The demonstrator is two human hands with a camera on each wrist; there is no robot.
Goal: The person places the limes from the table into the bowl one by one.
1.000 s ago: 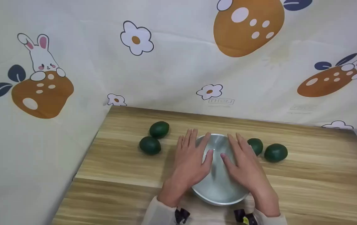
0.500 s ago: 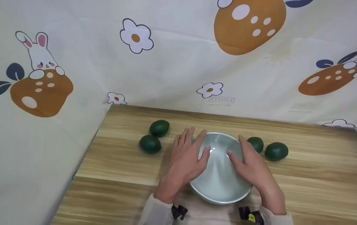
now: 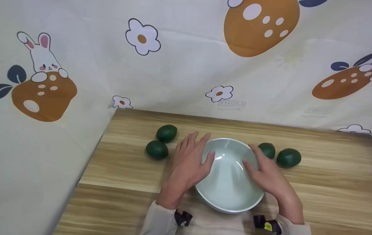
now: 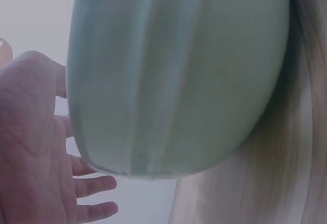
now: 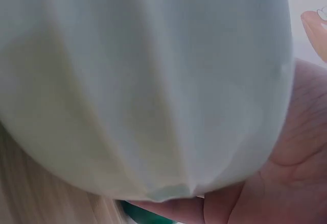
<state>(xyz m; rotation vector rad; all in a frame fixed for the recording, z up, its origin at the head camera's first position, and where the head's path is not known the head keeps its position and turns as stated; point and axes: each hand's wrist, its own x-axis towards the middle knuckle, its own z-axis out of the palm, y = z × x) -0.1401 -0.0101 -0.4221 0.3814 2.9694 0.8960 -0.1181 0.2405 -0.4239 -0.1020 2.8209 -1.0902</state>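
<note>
A pale green bowl (image 3: 230, 182) with a white rim stands on the wooden table, with nothing inside. My left hand (image 3: 189, 163) is at its left rim, fingers extended and spread, thumb over the edge. In the left wrist view, that palm (image 4: 36, 132) faces the bowl's ribbed outer wall (image 4: 179, 81), with fingertips showing beyond it. On the right side, my right hand (image 3: 267, 173) lies along the rim, its thumb reaching over the inside. The right wrist view has the bowl's wall (image 5: 153, 81) covering part of this hand (image 5: 286, 198).
Two dark green oval fruits, one behind (image 3: 167, 133) and one in front (image 3: 157, 149), lie left of the bowl. Two more, a partly hidden one (image 3: 266, 150) and its neighbour (image 3: 289, 158), lie beside my right hand. A printed cloth (image 3: 179, 71) hangs behind the table (image 3: 114, 163).
Both hands have spread apart, the left moving left and the right moving right, uncovering more of the bowl's inside. The bowl and the fruits stay nearly in place.
</note>
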